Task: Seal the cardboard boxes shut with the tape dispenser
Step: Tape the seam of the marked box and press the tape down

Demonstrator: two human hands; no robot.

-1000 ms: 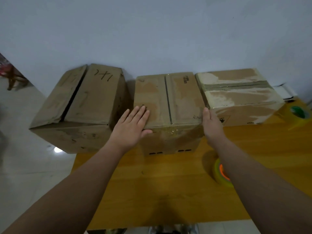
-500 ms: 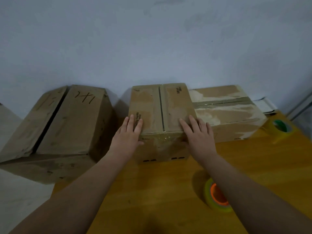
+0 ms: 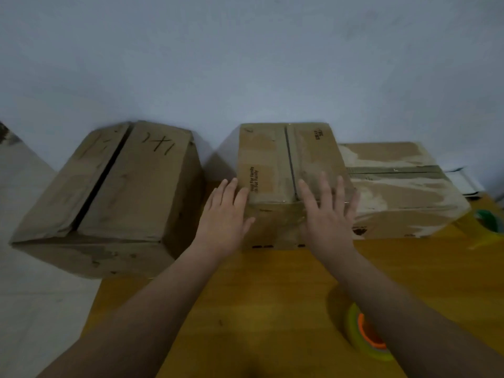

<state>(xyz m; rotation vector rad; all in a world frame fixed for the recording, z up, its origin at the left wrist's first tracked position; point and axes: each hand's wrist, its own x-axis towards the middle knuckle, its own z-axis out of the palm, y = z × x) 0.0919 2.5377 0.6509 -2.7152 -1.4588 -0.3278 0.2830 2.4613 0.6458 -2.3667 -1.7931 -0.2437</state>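
Three cardboard boxes stand in a row against the wall. The middle box (image 3: pixel 275 159) has its top flaps closed with a dark seam between them. My left hand (image 3: pixel 225 216) lies flat with straight fingers at the box's near left corner. My right hand (image 3: pixel 328 214) lies flat on the near right part of its top and front edge. The left box (image 3: pixel 114 192), marked "141", has a gap between its flaps. The right box (image 3: pixel 398 186) has tape across its top. A yellow-green tape roll with an orange core (image 3: pixel 365 336) lies on the table under my right forearm.
The wooden table (image 3: pixel 272 309) carries the middle and right boxes; the left box overhangs its left edge above a pale floor (image 3: pixel 35 296). A second roll with a green core (image 3: pixel 491 219) sits at the far right. A white item (image 3: pixel 466 178) lies behind the right box.
My right hand came from the middle box's right side onto its top near edge. My left hand slid down and left toward the near left corner. The view has tilted upward.
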